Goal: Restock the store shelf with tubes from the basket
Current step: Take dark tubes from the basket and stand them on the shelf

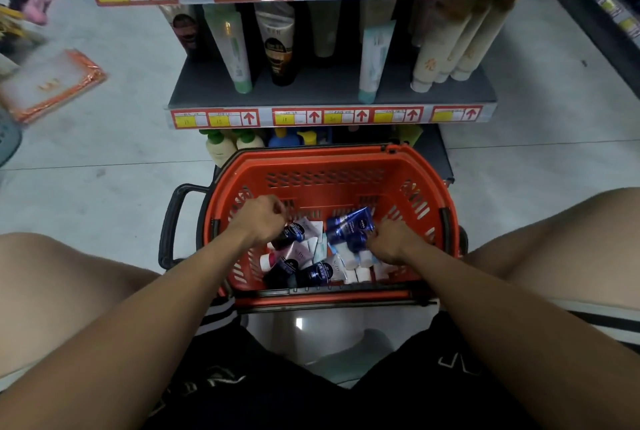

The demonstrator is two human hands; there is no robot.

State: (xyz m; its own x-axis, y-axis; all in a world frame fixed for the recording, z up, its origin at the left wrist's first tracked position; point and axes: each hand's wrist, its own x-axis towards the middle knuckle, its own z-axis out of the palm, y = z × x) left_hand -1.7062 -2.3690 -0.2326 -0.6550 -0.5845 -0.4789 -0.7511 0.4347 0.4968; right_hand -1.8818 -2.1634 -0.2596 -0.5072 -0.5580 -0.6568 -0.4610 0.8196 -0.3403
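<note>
Two bare hands reach down into a red plastic shopping basket point(325, 183) that sits on the floor in front of a dark store shelf point(332, 90). The left hand point(261, 220) hangs over the left side of the basket with fingers curled downward; whether it grips anything cannot be told. The right hand point(389, 244) has its fingers curled round a dark blue tube point(349, 223), which points up and to the right above the pile. The remaining tubes point(304, 263), in white, pink, black and navy, lie jumbled on the basket floor, touching one another. On the shelf, upright tubes point(239, 48) stand cap-down in rows, leaning back, behind a strip of red and yellow price labels point(329, 116). An orange-edged flat package point(52, 86) lies on the floor, well apart to the left.
</note>
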